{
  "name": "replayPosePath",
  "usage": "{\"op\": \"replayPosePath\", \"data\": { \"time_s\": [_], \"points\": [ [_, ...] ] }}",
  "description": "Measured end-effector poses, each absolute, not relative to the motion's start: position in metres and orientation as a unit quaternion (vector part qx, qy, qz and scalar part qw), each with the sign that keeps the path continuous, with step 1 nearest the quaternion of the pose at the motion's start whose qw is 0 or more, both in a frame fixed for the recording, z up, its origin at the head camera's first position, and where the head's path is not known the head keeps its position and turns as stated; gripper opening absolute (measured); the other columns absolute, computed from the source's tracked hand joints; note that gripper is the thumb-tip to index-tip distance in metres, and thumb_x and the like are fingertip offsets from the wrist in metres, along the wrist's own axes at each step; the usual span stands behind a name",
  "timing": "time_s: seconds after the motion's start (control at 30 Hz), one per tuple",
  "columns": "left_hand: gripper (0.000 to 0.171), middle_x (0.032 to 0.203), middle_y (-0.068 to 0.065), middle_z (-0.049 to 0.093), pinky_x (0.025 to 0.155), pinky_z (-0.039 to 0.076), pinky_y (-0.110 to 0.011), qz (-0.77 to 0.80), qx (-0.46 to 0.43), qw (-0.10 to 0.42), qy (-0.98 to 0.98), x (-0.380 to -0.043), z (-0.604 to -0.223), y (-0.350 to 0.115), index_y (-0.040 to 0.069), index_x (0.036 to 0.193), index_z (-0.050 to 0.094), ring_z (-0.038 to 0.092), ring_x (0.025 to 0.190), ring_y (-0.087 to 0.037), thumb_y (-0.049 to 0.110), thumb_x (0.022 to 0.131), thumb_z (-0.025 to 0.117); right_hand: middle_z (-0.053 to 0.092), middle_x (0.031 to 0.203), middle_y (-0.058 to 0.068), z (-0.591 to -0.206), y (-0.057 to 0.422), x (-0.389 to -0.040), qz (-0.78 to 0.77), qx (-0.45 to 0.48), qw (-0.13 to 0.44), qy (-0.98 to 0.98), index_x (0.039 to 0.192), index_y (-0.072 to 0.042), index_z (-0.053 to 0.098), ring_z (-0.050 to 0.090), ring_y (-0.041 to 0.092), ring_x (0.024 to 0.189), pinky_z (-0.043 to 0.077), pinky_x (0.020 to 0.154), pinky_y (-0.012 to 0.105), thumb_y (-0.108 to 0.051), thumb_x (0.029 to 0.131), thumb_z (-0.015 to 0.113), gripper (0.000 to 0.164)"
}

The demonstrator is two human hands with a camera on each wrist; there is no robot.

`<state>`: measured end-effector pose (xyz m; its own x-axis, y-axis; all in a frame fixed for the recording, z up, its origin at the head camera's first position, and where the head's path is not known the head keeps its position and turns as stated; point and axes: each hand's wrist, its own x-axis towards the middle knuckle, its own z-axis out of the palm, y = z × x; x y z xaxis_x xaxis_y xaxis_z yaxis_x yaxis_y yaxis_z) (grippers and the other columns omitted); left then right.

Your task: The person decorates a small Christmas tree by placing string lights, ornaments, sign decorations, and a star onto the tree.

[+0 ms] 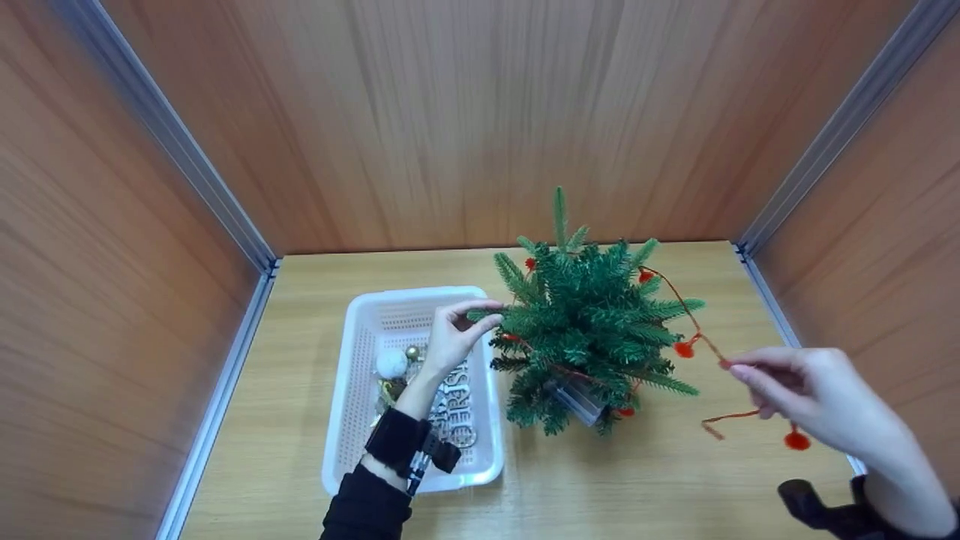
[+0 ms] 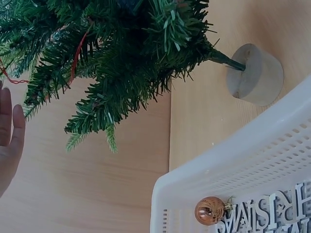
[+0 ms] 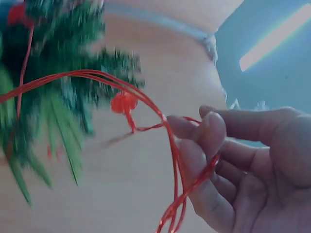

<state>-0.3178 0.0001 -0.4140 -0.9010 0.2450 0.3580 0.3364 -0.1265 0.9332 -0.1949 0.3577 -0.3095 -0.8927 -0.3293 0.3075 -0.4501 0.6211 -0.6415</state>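
A small artificial Christmas tree (image 1: 585,322) stands on the table, its round base (image 2: 257,75) visible in the left wrist view. Red garland (image 1: 684,311) with pom-poms runs through its branches and out to the right. My right hand (image 1: 817,397) pinches that garland between thumb and fingertips, away from the tree. A loose end with a red pom-pom (image 1: 797,440) hangs below this hand. My left hand (image 1: 454,337) is at the tree's left side, with a branch tip (image 1: 478,315) between its spread thumb and forefinger. In the left wrist view, its fingers (image 2: 17,128) look fairly straight.
A white perforated basket (image 1: 337,420) sits left of the tree, beneath my left arm. It contains silver letters (image 1: 457,409), a white ball (image 1: 391,364) and a copper-coloured bauble (image 2: 210,210). Wood-grain panels (image 1: 450,135) enclose the table at the back and both sides.
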Motion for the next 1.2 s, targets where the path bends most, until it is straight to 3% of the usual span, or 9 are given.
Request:
{"op": "replayPosePath", "data": {
  "time_s": [0.1, 0.3, 0.57, 0.77, 0.83, 0.93, 1.0, 1.07, 1.2],
  "points": [
    [0.019, 0.093, -0.022, 0.063, 0.039, 0.027, -0.014, -0.714, -0.226, 0.04, -0.662, -0.318, -0.414, 0.0, -0.013, 0.095, 0.061, 0.028, 0.039, -0.001, -0.004, 0.078, 0.062, 0.055, 0.057, -0.008, -0.319, 0.343, -0.192, 0.408, 0.206, 0.041, -0.889, 0.09, -0.001, 0.065, 0.052, 0.007, 0.045, 0.036, 0.033, 0.017, 0.004, 0.083, 0.057, 0.011],
    [0.018, 0.093, -0.026, 0.061, 0.042, 0.033, -0.013, -0.722, -0.236, 0.061, -0.648, -0.315, -0.416, 0.001, -0.016, 0.094, 0.06, 0.038, 0.043, -0.002, -0.007, 0.078, 0.062, 0.055, 0.054, -0.001, -0.337, 0.33, -0.193, 0.452, 0.14, -0.006, -0.881, 0.088, 0.004, 0.062, 0.053, 0.01, 0.041, 0.044, 0.036, 0.023, -0.004, 0.086, 0.056, 0.01],
    [0.018, 0.093, -0.026, 0.062, 0.042, 0.032, -0.015, -0.718, -0.233, 0.08, -0.65, -0.312, -0.42, 0.002, -0.015, 0.093, 0.061, 0.036, 0.044, -0.002, -0.006, 0.078, 0.062, 0.057, 0.051, 0.004, -0.343, 0.346, -0.201, 0.4, -0.006, 0.071, -0.914, 0.087, 0.005, 0.062, 0.053, 0.011, 0.038, 0.046, 0.039, 0.023, -0.014, 0.086, 0.058, 0.019],
    [0.018, 0.093, -0.025, 0.062, 0.04, 0.028, -0.016, -0.722, -0.231, 0.08, -0.647, -0.312, -0.422, 0.002, -0.015, 0.094, 0.061, 0.026, 0.039, -0.002, -0.006, 0.078, 0.062, 0.056, 0.05, 0.005, -0.342, 0.35, -0.201, 0.401, -0.024, 0.065, -0.913, 0.088, 0.005, 0.062, 0.053, 0.013, 0.037, 0.047, 0.04, 0.023, -0.016, 0.086, 0.059, 0.021],
    [0.019, 0.094, -0.025, 0.062, 0.04, 0.029, -0.016, -0.723, -0.225, 0.081, -0.648, -0.311, -0.422, 0.003, -0.015, 0.094, 0.06, 0.029, 0.039, -0.002, -0.006, 0.078, 0.062, 0.055, 0.05, 0.006, -0.341, 0.349, -0.2, 0.423, -0.016, 0.041, -0.905, 0.089, 0.006, 0.062, 0.053, 0.015, 0.037, 0.047, 0.039, 0.025, -0.015, 0.087, 0.058, 0.021],
    [0.025, 0.097, -0.026, 0.06, 0.049, 0.043, -0.018, -0.724, -0.209, 0.096, -0.651, -0.307, -0.417, 0.006, -0.016, 0.1, 0.057, 0.049, 0.052, -0.007, -0.008, 0.077, 0.062, 0.054, 0.049, 0.007, -0.34, 0.345, -0.2, 0.483, 0.007, -0.002, -0.876, 0.089, 0.008, 0.06, 0.052, 0.016, 0.036, 0.047, 0.038, 0.029, -0.014, 0.088, 0.055, 0.023],
    [0.033, 0.101, -0.025, 0.057, 0.06, 0.049, -0.023, -0.709, -0.194, 0.136, -0.664, -0.301, -0.41, 0.009, -0.016, 0.106, 0.053, 0.057, 0.068, -0.017, -0.009, 0.076, 0.062, 0.053, 0.049, 0.006, -0.341, 0.342, -0.2, 0.529, 0.026, -0.024, -0.848, 0.091, 0.011, 0.058, 0.052, 0.015, 0.037, 0.048, 0.039, 0.031, -0.011, 0.089, 0.053, 0.023],
    [0.037, 0.104, -0.024, 0.054, 0.07, 0.05, -0.028, -0.69, -0.178, 0.203, -0.672, -0.291, -0.4, 0.012, -0.014, 0.11, 0.05, 0.056, 0.083, -0.028, -0.011, 0.075, 0.062, 0.054, 0.051, 0.006, -0.343, 0.338, -0.201, 0.575, 0.047, -0.045, -0.816, 0.091, 0.01, 0.057, 0.053, 0.015, 0.038, 0.048, 0.039, 0.033, -0.01, 0.09, 0.052, 0.021],
    [0.027, 0.097, -0.024, 0.052, 0.076, 0.047, -0.029, -0.618, -0.159, 0.389, -0.665, -0.26, -0.391, 0.031, -0.015, 0.101, 0.051, 0.05, 0.085, -0.034, -0.016, 0.074, 0.056, 0.057, 0.055, 0.005, -0.351, 0.338, -0.21, 0.655, 0.103, -0.101, -0.742, 0.093, 0.001, 0.057, 0.056, 0.015, 0.042, 0.049, 0.042, 0.033, -0.007, 0.092, 0.046, 0.014]
  ]
}}
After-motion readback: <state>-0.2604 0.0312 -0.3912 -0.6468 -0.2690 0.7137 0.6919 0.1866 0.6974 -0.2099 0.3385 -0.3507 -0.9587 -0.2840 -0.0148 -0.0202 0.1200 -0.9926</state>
